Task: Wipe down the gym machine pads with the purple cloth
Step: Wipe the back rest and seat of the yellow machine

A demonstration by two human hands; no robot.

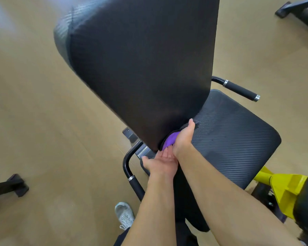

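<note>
Mid-wipe: right hand (184, 137) clutching cloth (170, 140) at backrest (140, 68) base; left hand (161, 161) open, palm up; seat (229, 139) possibly pending.

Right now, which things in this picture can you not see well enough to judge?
Head view only:
- Purple cloth: mostly hidden behind the right hand and the back pad; its size is unclear.
- Crease where back pad meets seat pad: covered by both hands.
- Left hand: palm up; whether it touches the cloth is unclear.
- Top of the back pad: cut off by the upper edge.
</note>
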